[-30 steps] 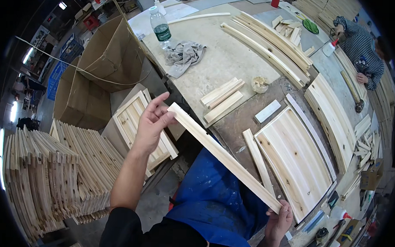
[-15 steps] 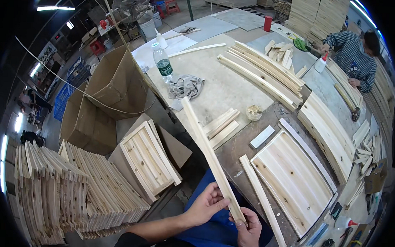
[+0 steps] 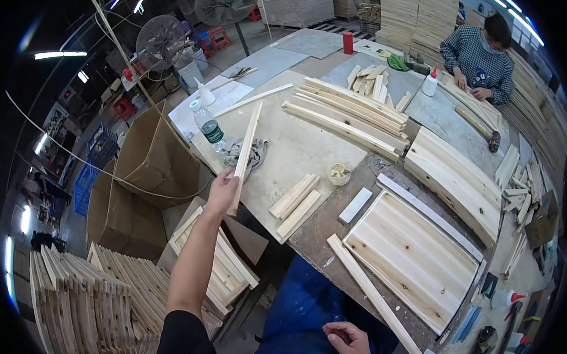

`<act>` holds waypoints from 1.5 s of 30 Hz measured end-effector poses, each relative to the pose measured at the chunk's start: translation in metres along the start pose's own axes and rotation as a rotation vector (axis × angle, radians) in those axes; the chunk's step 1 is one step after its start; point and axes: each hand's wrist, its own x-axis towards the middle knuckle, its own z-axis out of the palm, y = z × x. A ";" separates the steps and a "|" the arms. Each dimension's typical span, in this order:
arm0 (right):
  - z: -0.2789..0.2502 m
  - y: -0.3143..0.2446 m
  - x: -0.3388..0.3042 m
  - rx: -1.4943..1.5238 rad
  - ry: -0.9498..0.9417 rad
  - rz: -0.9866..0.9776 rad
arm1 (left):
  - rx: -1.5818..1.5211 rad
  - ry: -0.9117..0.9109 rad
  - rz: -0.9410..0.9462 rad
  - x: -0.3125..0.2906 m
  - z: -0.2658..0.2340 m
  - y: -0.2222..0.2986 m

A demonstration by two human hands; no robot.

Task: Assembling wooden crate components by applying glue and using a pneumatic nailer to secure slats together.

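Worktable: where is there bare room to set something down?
Bare: the pale board, between grey rag, curved slats, paste cup and short wood blocks; also the far grey sheet, left of the red can. Crowded: right side (offcuts, glue bottle) and rag corner (water bottle, wood strip in left hand).

You are stationed in a woodworking shop; identify it by the following evidence. Your worktable carries timber parts: a knotty wooden panel, thick boards and bundled slats. A long wooden strip is raised above it. Within the same area, note a white glue bottle with a red tip, a hammer and a heap of offcuts. At lower left, wooden pieces stand in packed rows; at the rear, observe tall board stacks. You wear a blue apron. A co-worker handles wood opposite. Large fans, cardboard boxes and fluorescent tubes indicate an industrial hall.
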 end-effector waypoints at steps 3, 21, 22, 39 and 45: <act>-0.007 0.004 -0.005 0.011 0.059 -0.005 | 0.143 0.170 0.033 0.016 0.018 -0.006; -0.016 -0.028 -0.011 -0.272 0.155 -0.204 | 0.900 0.018 0.993 0.045 0.164 0.100; -0.016 -0.029 -0.010 -0.241 0.158 -0.178 | 0.894 -0.074 1.014 0.066 0.185 0.103; -0.045 -0.033 -0.013 -0.133 0.217 -0.173 | 1.010 -0.272 1.203 0.131 0.271 0.149; -0.046 -0.042 -0.027 0.013 0.307 -0.236 | 0.901 -0.574 1.323 -0.060 0.268 0.184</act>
